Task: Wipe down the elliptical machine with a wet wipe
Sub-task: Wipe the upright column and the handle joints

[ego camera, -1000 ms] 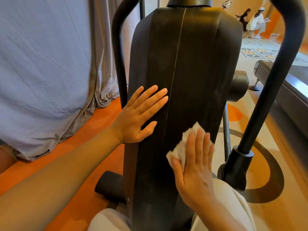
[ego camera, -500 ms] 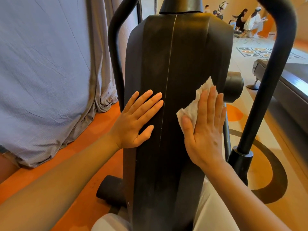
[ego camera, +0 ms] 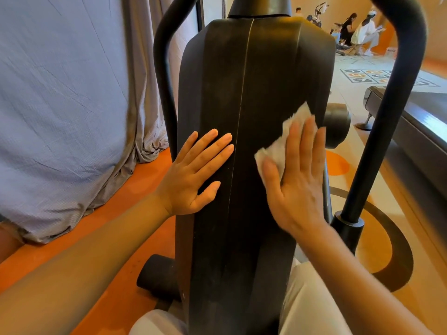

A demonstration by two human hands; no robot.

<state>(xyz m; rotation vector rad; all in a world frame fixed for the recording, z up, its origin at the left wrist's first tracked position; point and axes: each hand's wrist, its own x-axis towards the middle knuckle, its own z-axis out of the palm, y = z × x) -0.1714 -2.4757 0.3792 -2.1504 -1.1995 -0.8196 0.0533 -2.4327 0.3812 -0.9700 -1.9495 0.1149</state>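
The elliptical machine's tall black housing (ego camera: 254,76) fills the middle of the view, dusty, with a thin seam down its centre. My left hand (ego camera: 196,175) rests flat on the housing's left face, fingers straight. My right hand (ego camera: 296,180) presses a crumpled white wet wipe (ego camera: 278,143) flat against the right face, fingers straight over it. The wipe sticks out above and left of my fingers.
Two black curved handle bars (ego camera: 387,112) rise on either side of the housing. A grey curtain (ego camera: 60,105) hangs at the left over orange floor. Another machine (ego camera: 416,131) stands at the right. People sit far back at the upper right.
My right hand slid the wipe upward along the right face of the housing, then stayed near that height. My left hand kept its place on the left face.
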